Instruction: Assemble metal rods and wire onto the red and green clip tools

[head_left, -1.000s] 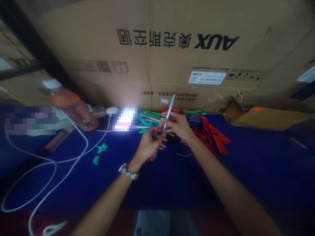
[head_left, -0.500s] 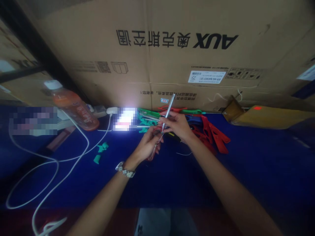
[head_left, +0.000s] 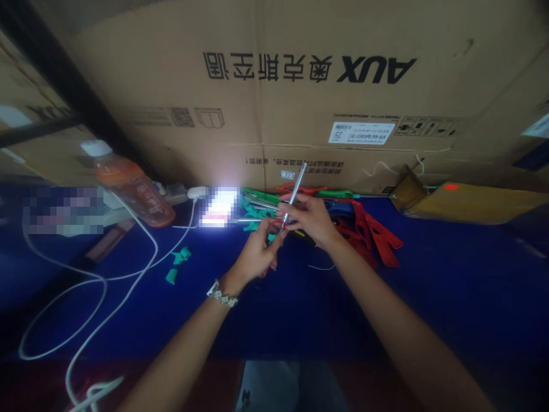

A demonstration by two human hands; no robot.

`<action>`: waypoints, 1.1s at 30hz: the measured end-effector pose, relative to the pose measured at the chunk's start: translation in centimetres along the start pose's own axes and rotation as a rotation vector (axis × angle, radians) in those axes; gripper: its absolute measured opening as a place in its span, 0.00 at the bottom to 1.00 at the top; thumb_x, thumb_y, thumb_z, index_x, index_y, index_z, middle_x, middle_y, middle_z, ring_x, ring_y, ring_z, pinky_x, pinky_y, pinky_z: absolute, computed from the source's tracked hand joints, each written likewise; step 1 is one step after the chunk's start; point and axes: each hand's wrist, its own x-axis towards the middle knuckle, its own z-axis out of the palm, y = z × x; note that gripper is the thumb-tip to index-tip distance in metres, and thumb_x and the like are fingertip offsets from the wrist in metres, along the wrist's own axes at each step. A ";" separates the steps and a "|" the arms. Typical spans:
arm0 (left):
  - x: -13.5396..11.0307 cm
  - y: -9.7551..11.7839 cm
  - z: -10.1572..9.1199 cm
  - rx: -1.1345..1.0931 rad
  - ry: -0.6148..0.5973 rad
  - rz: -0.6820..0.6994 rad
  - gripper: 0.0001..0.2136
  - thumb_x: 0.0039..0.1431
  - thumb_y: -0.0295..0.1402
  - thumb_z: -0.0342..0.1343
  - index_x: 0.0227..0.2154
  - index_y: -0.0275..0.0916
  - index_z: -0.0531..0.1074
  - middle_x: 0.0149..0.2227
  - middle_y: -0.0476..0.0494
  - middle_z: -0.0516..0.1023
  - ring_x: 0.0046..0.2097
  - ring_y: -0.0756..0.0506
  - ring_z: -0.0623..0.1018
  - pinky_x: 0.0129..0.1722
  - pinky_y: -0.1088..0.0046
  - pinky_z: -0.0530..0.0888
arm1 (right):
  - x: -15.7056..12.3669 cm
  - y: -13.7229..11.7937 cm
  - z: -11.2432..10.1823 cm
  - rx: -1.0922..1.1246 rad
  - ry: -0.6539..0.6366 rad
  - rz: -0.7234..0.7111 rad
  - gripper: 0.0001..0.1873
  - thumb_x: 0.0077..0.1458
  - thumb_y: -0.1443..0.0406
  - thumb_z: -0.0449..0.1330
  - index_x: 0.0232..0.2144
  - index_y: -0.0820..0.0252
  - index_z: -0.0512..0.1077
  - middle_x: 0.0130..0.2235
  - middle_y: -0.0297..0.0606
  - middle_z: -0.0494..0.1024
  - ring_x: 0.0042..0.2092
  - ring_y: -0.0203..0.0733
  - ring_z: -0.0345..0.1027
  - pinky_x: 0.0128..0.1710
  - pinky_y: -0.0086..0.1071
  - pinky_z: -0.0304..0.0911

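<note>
My right hand [head_left: 311, 218] is closed in a pinch around a slim silver metal rod [head_left: 295, 189], which points up and away towards the carton. Just left of it, my left hand [head_left: 259, 252] is closed at the rod's lower end. A reddish, handle-like piece [head_left: 265, 273] shows a little under its fingers; the rest is hidden, and I cannot tell whether it joins the rod. Behind both hands lie green plastic pieces [head_left: 253, 213]. Red plastic pieces [head_left: 377, 237] lie beyond my right wrist.
A large carton [head_left: 274, 114] stands along the back of the blue surface [head_left: 326, 320]. At left are a drink bottle [head_left: 135, 191], white cables [head_left: 150, 266] and loose green bits [head_left: 180, 256]. A yellow envelope [head_left: 476, 203] lies at back right.
My left hand's fingers have closed further around the reddish piece, which shows less now. The thin pale strand seen there is now mostly hidden. My right hand has barely moved.
</note>
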 end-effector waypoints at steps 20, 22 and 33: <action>-0.4 0.5 -0.2 -0.128 -0.048 -0.011 0.15 0.62 0.43 0.57 0.43 0.41 0.62 0.28 0.57 0.69 0.17 0.57 0.67 0.13 0.83 0.66 | 0.4 -0.6 -1.7 0.048 -0.215 0.083 0.15 0.55 0.61 0.69 0.42 0.62 0.74 0.31 0.39 0.83 0.31 0.42 0.81 0.29 0.31 0.79; -0.5 0.4 -0.2 -0.111 -0.049 -0.015 0.15 0.63 0.44 0.57 0.43 0.41 0.62 0.28 0.56 0.69 0.17 0.57 0.67 0.13 0.83 0.66 | 0.5 -0.6 -1.8 0.017 -0.217 0.051 0.16 0.53 0.59 0.70 0.41 0.61 0.74 0.30 0.37 0.83 0.30 0.40 0.80 0.28 0.29 0.78; -0.6 0.8 -0.3 -0.105 -0.061 -0.030 0.16 0.62 0.45 0.56 0.43 0.40 0.62 0.28 0.56 0.68 0.17 0.57 0.67 0.13 0.82 0.66 | 0.2 0.0 -1.7 0.004 -0.201 -0.027 0.25 0.43 0.49 0.73 0.30 0.61 0.71 0.24 0.30 0.76 0.21 0.31 0.69 0.17 0.24 0.72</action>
